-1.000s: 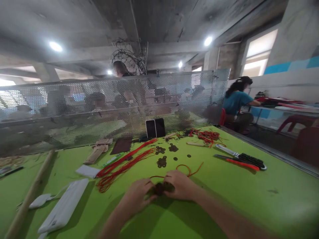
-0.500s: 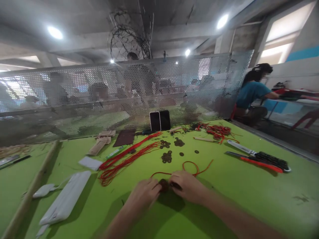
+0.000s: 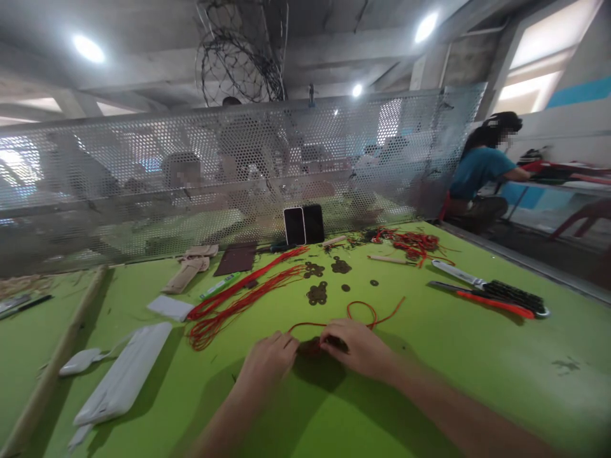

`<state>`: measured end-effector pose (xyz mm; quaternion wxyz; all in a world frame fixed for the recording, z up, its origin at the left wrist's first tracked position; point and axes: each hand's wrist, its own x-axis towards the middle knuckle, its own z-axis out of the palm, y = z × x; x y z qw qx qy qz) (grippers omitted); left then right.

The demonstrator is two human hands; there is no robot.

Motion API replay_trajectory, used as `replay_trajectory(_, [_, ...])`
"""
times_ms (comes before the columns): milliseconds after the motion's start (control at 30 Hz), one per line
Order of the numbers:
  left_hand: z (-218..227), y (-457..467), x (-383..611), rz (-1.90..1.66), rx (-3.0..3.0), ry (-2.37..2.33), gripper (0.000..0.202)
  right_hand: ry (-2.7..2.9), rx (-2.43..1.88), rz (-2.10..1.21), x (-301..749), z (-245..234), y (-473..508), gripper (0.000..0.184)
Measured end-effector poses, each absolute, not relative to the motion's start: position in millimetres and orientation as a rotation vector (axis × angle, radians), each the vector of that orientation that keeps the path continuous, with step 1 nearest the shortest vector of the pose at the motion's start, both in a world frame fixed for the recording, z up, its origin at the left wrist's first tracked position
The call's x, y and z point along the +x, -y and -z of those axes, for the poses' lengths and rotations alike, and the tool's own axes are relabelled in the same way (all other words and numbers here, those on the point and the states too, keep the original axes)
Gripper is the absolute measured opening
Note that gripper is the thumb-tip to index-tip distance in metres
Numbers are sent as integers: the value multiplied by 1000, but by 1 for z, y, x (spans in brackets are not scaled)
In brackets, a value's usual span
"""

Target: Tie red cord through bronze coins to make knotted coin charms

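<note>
Low over the green table [image 3: 477, 381], my two hands work close together on a dark coin piece [image 3: 309, 347] with red cord on it. My left hand [image 3: 271, 361] has its fingers pressed together at the piece's left edge. A pinch of my right hand [image 3: 356, 346] closes on the red cord [image 3: 305, 325] at the right side; its fingertips hide part of the work. The cord's loose end [image 3: 392, 313] loops out to the right on the table. Beyond my hands lie several flat clusters of dark coins [image 3: 317, 293] and two single coins [image 3: 345, 288].
Red cord bundles [image 3: 229, 312] lie left of the coins, beside a white card [image 3: 170, 308]. A white power strip [image 3: 126, 375] and wooden pole [image 3: 62, 356] are farther left. Scissors-like orange-handled tool [image 3: 496, 304] and brush [image 3: 515, 299] lie right. Phones [image 3: 294, 226] lean against a perforated metal screen [image 3: 229, 172].
My left hand has shifted slightly left, its fingertips drawn back from the middle of the coin piece. My right hand still pinches at the right side. The camera view has tilted slightly.
</note>
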<state>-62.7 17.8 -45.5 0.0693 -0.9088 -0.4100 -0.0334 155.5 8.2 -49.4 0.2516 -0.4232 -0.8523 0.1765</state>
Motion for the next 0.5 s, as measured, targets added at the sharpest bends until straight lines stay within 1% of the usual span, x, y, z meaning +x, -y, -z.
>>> replay_trajectory(100, [42, -17, -62, 86, -2731, 1211, 26, 2326, -1144, -482, 155, 48, -7, 15])
replay_trajectory(267, [40, -17, -63, 222, -2735, 1263, 27, 2322, -1208, -486, 159, 49, -11, 15])
replay_trajectory(500, [33, -19, -65, 136, -2771, 1328, 27, 2344, -1237, -519, 170, 53, -21, 14])
